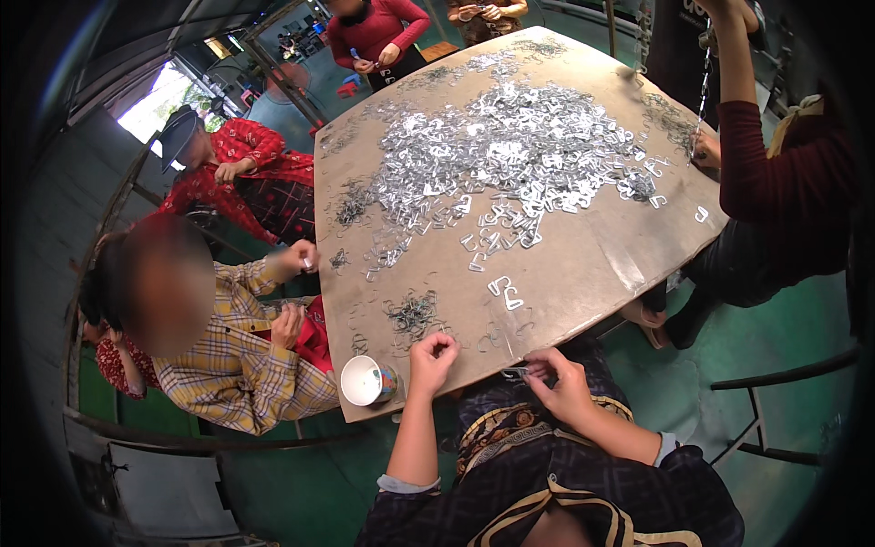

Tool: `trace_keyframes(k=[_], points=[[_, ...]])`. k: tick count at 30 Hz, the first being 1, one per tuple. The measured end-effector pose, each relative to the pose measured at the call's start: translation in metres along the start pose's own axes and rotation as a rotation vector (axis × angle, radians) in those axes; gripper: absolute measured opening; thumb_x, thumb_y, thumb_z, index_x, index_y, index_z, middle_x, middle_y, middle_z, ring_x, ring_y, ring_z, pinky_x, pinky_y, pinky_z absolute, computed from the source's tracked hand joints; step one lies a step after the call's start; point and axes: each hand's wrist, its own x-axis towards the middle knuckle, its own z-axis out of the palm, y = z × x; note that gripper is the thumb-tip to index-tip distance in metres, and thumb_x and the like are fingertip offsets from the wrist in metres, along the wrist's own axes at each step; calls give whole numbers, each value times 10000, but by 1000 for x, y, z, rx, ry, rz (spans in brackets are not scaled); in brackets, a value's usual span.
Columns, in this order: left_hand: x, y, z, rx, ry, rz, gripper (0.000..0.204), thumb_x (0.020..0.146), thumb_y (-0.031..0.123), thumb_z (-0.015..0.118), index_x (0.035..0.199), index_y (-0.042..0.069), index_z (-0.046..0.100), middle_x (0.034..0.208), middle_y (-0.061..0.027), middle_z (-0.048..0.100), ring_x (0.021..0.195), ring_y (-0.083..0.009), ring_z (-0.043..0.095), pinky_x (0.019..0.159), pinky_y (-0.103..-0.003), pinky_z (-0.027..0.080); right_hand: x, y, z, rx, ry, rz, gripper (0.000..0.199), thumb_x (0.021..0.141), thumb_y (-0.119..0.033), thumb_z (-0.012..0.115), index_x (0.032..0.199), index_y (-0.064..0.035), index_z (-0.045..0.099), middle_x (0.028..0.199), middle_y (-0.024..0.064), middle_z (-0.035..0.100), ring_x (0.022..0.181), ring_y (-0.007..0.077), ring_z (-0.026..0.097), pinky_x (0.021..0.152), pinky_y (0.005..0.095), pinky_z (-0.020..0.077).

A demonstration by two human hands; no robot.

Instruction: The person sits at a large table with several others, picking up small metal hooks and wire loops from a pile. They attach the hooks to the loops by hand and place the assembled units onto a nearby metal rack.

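Observation:
My left hand (432,361) is closed in a pinch above the table's near edge. Whatever its fingertips hold, if anything, is too small to make out. A loose heap of thin wire springs or rings (413,314) lies just beyond it. My right hand (563,390) is over my lap by the edge, its thumb and fingers closed on a silvery metal hook (515,372). Two flat, bent hooks (512,299) lie apart on the brown-covered table (588,260). Farther back spreads a big pile of similar shiny hooks (510,150).
A patterned paper cup (362,381) stands at the near left corner. On my left sits a person in a plaid shirt (239,319), with one in red (251,155) beyond. Others work at the far side. A person in a dark red sleeve (775,159) is at the right.

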Motion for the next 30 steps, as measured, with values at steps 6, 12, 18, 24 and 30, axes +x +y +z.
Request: trace_keyframes(k=[6,12,18,24,30], points=[[-48,65,30,49,-327,310,109,761,-20,685,758,9,580,897,-63,579,880,-159,553,823,-289,425,1,-8,0,-6,3,-16,290,794,56,685,1064,5,592,841,127,682,796,196,699,683,280,552],[-56,62,45,121,-300,347,98,785,-5,678,788,14,581,914,-72,580,889,-173,564,843,-298,434,-1,-8,2,-50,-38,-68,297,794,55,687,1070,4,589,847,143,686,794,207,708,672,289,559],[-65,60,53,16,-328,274,84,862,-16,600,882,12,523,979,-116,642,952,-173,602,882,-321,464,2,-7,2,22,-50,-140,294,786,53,693,1059,17,592,847,137,693,777,192,707,676,282,561],[-74,59,54,1,-312,334,86,895,-34,556,906,14,486,980,-130,658,948,-183,629,866,-321,488,42,30,-11,-371,68,-188,261,737,-71,715,984,-8,657,817,117,642,780,308,613,725,382,489],[-76,60,60,114,-307,424,96,872,-41,572,887,13,495,968,-125,657,928,-189,635,845,-314,484,97,73,11,-735,-2,-393,162,765,-122,665,899,-32,684,883,104,625,904,294,573,824,409,446]])
